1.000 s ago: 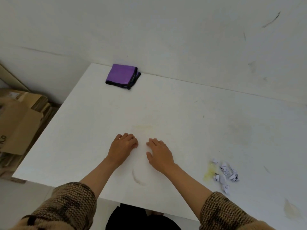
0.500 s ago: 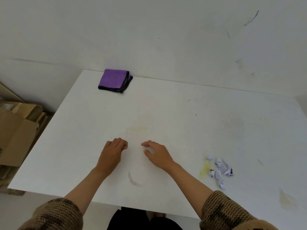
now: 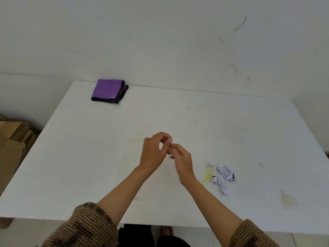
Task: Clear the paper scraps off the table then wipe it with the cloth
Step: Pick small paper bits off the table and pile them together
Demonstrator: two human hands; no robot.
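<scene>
Several crumpled white paper scraps [image 3: 222, 176] lie in a small cluster on the white table [image 3: 85, 157], near its front right. A folded purple cloth [image 3: 109, 90] with a dark edge sits at the table's far left corner, against the wall. My left hand [image 3: 153, 152] and my right hand [image 3: 182, 158] hover together above the table's middle. Their fingers are loosely curled, the fingertips meet, and neither holds anything. The scraps lie a short way to the right of my right hand.
Yellowish stains mark the table beside the scraps [image 3: 206, 174] and near the front right [image 3: 288, 200]. Flattened cardboard boxes [image 3: 12, 139] are stacked on the floor left of the table. A white wall runs along the table's far edge.
Both hands have lifted off the tabletop, where they lay flat, and come together with curled fingers. The view has shifted, and the scraps and cloth stay in place.
</scene>
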